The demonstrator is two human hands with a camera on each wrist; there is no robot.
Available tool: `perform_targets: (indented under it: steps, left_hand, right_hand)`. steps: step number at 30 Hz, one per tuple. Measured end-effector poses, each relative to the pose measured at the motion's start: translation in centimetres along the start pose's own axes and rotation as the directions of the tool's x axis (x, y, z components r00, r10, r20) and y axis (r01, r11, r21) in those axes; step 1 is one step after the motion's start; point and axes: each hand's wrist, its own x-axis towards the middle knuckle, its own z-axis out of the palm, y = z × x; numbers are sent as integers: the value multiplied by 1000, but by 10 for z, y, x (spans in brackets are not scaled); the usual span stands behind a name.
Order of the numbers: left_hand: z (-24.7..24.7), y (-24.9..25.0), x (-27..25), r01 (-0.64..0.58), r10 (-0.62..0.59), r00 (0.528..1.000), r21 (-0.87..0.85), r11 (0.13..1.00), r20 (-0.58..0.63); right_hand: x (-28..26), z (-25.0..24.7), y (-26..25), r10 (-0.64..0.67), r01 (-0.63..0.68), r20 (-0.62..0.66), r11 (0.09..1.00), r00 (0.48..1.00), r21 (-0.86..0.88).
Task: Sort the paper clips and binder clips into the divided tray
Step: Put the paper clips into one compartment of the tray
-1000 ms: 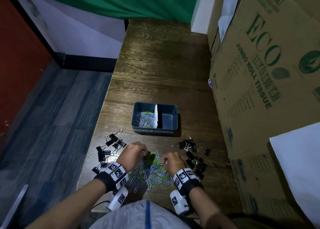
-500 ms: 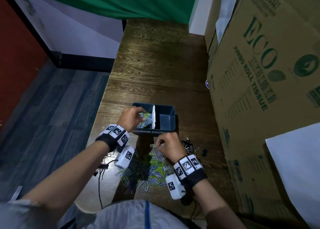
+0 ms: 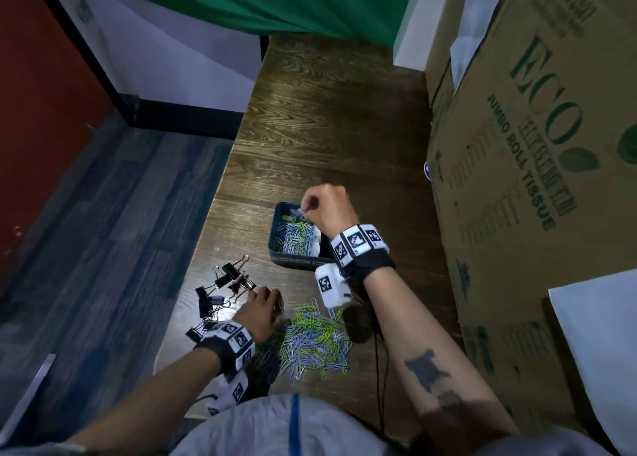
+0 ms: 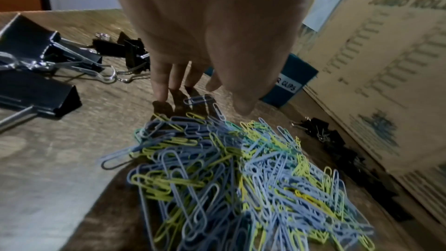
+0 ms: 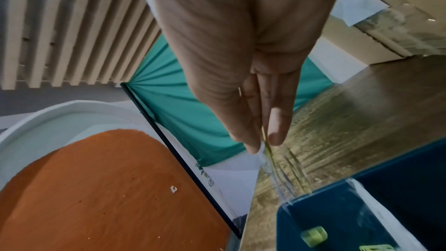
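A pile of blue and yellow-green paper clips point(image 3: 313, 342) point(image 4: 241, 178) lies near the table's front edge. My left hand point(image 3: 272, 300) point(image 4: 202, 102) reaches down at its far left end, straight fingers point(image 4: 161, 94) touching the table and holding nothing. Above the left compartment of the dark blue divided tray point(image 3: 293, 260) point(image 5: 301, 222), my right hand point(image 3: 305, 209) point(image 5: 264, 142) pinches a few paper clips point(image 5: 277, 169) between thumb and fingers; they hang blurred. That compartment holds paper clips point(image 3: 296, 238). My right wrist hides the right compartment.
Black binder clips point(image 3: 224, 290) point(image 4: 36, 54) lie left of the pile, more binder clips point(image 4: 318, 131) to its right by a big cardboard box point(image 3: 517, 179) along the table's right side. The table's left edge point(image 3: 206, 248) drops to the floor.
My left hand has come back from the tray to the pile. My right hand has lifted from the pile to above the tray with paper clips in its pinch.
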Motion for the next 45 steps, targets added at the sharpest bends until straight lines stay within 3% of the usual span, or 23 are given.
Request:
perform_targets:
  steps: [6,10,13,15,16,20,24,30,38,45]
  left_hand:
    - [12,16,-9,-128,124,992,108,986,38]
    - [31,22,-13,-247,224,966,208,946,128]
    - [33,23,-24,-341,318,939,233,911,133]
    - [31,16,-32,-354,344,935,242,903,81]
    - [31,10,-37,-338,339,940,243,909,40]
    - [29,-16,-54,-239,252,968,279,930,-10]
    - [35,-37,-60,-175,181,983,318,932,13]
    - [34,-20,-46,-82,80,997,82,993,23]
    - [34,6,-20,-211,213,975,26,977,-70]
    - [19,6,-17,-201,180,969,-115,973,-170]
  right_hand:
    - [-34,37,44,37,-38,35,999,999,19]
    - [-88,69,83,135,-136,200,991,970,-9]
    - [-125,90,112,289,-237,395,956,872,-175]
    - [-145,99,130,390,-274,494,916,777,-292]
    - [-154,103,137,400,-270,507,911,764,-312]
    - [-177,109,145,315,-173,478,932,820,-318]
    - [-185,122,144,319,-154,461,920,828,-361]
    - [-180,130,143,304,-180,386,928,871,-325]
    - [-174,138,120,240,-129,335,938,911,-321]
    - [-174,112,117,270,-199,329,952,905,-235]
